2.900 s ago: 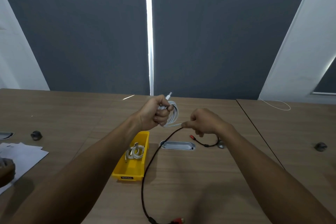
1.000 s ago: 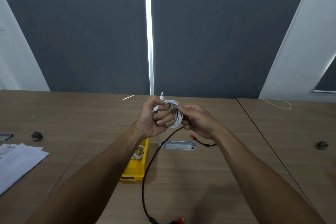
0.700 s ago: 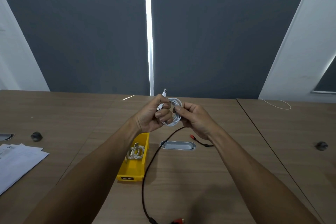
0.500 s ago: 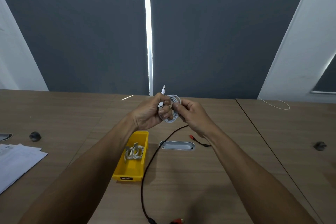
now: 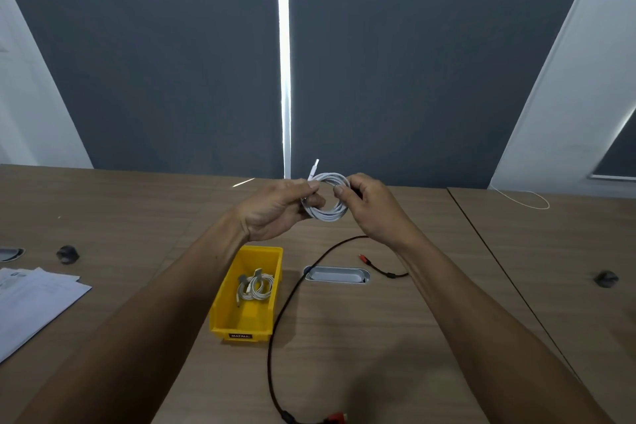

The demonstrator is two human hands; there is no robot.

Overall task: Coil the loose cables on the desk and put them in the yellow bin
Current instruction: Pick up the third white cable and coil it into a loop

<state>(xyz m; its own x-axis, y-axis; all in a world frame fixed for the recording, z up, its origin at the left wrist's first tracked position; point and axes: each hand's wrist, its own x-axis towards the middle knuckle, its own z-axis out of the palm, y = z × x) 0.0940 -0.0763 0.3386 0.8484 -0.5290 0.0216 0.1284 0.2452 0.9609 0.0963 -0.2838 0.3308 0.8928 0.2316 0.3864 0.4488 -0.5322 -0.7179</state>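
I'm seeing both hands up over the far-middle part of the desk [image 5: 344, 337], w/ a coiled white cable [image 5: 327, 206] between them. The left hand [image 5: 275, 210] is pinching the coil's left side, thumb and forefinger curled onto the loops; a connector end is sticking up just above that pinch. The right hand [image 5: 370, 208] is gripping the coil's right side, fingertips curled over the strands. The coil is hanging in the air, not touching the desk, approx. round, several loops stacked.

The yellow bin [image 5: 237, 329] is sitting on the desk below the left forearm, nearer the front edge than the hands, long side running front to back, label facing me. Inside it, toward the far end, another coiled white cable [image 5: 256, 287] is lying on the bin floor.

A black cable [image 5: 282, 303] is lying loose on the desk, just right of the bin, curving from near the front edge, where a red plug [image 5: 336, 417] is showing, up toward the right wrist. A second red-tipped end [image 5: 364, 257] is lying right of the grey cable port [image 5: 336, 275] set into the desk.

Toward the left edge, white papers [image 5: 31, 299] are lying flat, w/ a small dark round obj. [image 5: 67, 254] beyond them. A similar dark obj. [image 5: 605, 278] is sitting on the adjoining desk at right, and a thin white cord [image 5: 523, 200] is trailing along its far edge.
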